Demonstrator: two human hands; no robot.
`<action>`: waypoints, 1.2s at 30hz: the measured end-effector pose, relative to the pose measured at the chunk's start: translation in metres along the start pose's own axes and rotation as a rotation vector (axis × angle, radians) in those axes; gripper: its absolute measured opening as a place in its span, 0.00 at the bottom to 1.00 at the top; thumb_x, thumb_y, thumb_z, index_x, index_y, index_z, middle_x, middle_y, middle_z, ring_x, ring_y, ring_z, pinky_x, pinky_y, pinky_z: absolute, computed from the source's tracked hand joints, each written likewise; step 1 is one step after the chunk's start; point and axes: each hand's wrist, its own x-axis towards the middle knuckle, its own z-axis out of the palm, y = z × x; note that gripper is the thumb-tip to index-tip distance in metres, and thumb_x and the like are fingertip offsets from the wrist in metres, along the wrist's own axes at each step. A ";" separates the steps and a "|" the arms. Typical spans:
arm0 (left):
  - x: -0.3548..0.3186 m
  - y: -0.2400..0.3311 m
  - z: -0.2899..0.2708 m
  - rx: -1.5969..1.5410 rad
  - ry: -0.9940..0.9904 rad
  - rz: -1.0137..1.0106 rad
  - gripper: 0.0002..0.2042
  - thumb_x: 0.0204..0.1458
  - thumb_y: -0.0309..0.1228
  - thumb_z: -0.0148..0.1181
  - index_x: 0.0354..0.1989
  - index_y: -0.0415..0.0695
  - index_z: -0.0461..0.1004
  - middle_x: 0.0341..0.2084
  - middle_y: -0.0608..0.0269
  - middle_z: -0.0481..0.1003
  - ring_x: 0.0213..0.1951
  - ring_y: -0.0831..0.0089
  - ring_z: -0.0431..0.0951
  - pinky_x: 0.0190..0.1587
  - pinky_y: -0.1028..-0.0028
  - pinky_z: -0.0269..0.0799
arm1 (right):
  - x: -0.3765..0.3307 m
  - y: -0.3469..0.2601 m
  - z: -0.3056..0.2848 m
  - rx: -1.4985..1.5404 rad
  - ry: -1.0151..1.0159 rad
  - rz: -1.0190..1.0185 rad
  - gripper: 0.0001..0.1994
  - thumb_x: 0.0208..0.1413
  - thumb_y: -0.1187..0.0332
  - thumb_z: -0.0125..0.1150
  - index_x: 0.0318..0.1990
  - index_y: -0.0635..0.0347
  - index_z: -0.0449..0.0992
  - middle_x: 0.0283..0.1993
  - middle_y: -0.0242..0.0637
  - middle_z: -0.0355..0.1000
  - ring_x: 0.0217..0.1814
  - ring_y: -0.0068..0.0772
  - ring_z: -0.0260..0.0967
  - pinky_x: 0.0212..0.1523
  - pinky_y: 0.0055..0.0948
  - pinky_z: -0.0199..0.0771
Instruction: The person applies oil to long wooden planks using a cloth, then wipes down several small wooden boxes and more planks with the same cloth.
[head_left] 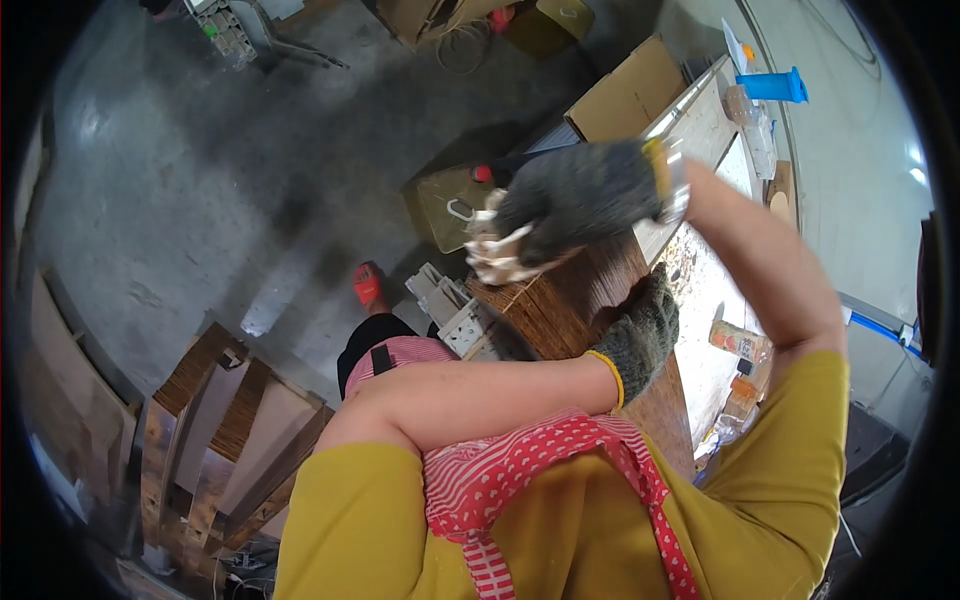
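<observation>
From where I stand, the person's right hand point(580, 200), in a dark grey work glove, is closed round a pale, crumpled bundle point(502, 245); it's blurred, so I can't tell what it's made of. The bundle is over the outer end of a stack of brown boards point(555, 315), which runs along the left edge of the bench point(703, 290). The left hand point(642, 335), gloved too, reaches across the body and lies against the stack close to that same edge; its fingers are partly hidden, so I can't say whether they grip anything. Near the bench's right edge sits a clear, labelled container point(740, 341), and towards the far right corner there's a blue spool point(775, 86). An open cardboard box point(630, 92) stands by the far left corner, and a yellowish bin point(432, 212) sits on the floor point(220, 170) past the stack.
</observation>
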 end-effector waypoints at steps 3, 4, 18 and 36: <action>0.008 0.000 -0.003 0.150 -0.084 0.086 0.23 0.58 0.37 0.48 0.59 0.36 0.68 0.53 0.45 0.68 0.55 0.46 0.66 0.63 0.36 0.46 | -0.072 0.058 -0.012 0.143 0.256 -0.292 0.16 0.53 0.68 0.65 0.49 0.66 0.76 0.44 0.44 0.77 0.44 0.33 0.76 0.47 0.29 0.78; 0.003 -0.007 -0.007 0.019 -0.077 0.095 0.24 0.59 0.38 0.47 0.59 0.36 0.67 0.54 0.46 0.67 0.56 0.47 0.66 0.64 0.36 0.45 | -0.080 0.046 -0.020 0.083 0.381 -0.046 0.18 0.53 0.65 0.67 0.49 0.65 0.77 0.41 0.43 0.77 0.43 0.33 0.75 0.45 0.30 0.77; -0.005 -0.019 -0.009 -0.251 -0.045 0.000 0.26 0.56 0.48 0.51 0.56 0.40 0.66 0.51 0.47 0.69 0.57 0.50 0.65 0.63 0.42 0.49 | -0.066 0.037 0.061 -0.231 1.107 0.147 0.13 0.53 0.68 0.63 0.46 0.54 0.78 0.43 0.41 0.76 0.45 0.43 0.75 0.49 0.38 0.74; -0.002 -0.016 -0.018 -0.624 0.015 -0.133 0.26 0.51 0.54 0.55 0.51 0.46 0.72 0.48 0.47 0.72 0.50 0.46 0.71 0.55 0.52 0.64 | -0.047 0.045 0.094 -0.276 1.364 0.085 0.14 0.53 0.62 0.61 0.47 0.54 0.75 0.44 0.44 0.75 0.47 0.48 0.72 0.46 0.40 0.73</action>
